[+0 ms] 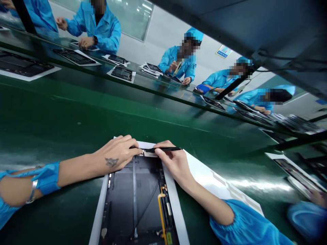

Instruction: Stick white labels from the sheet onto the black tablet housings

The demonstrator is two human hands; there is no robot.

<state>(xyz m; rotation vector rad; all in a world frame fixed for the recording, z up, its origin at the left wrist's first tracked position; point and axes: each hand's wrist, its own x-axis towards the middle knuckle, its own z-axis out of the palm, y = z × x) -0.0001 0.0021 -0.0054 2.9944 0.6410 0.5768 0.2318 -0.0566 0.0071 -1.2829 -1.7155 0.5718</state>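
Observation:
An opened tablet housing point(122, 197), dark inside with an orange flex cable along its right side, lies on a white sheet on the green bench. At its far end my left hand point(121, 151) is bent over the edge, fingers pressed together beside a strip of small parts. What its fingertips hold, if anything, is hidden. My right hand point(176, 161) pinches black tweezers point(167, 149), which lie nearly level with their tip pointing left at that same far edge. Both hands nearly meet there.
More white sheets point(219, 180) lie right of the housing. Beyond the green bench point(84, 112), several people in blue work at a raised line holding tablet housings point(122, 73). A dark shelf point(230, 23) hangs overhead. A blue sleeve point(306, 217) shows at the lower right.

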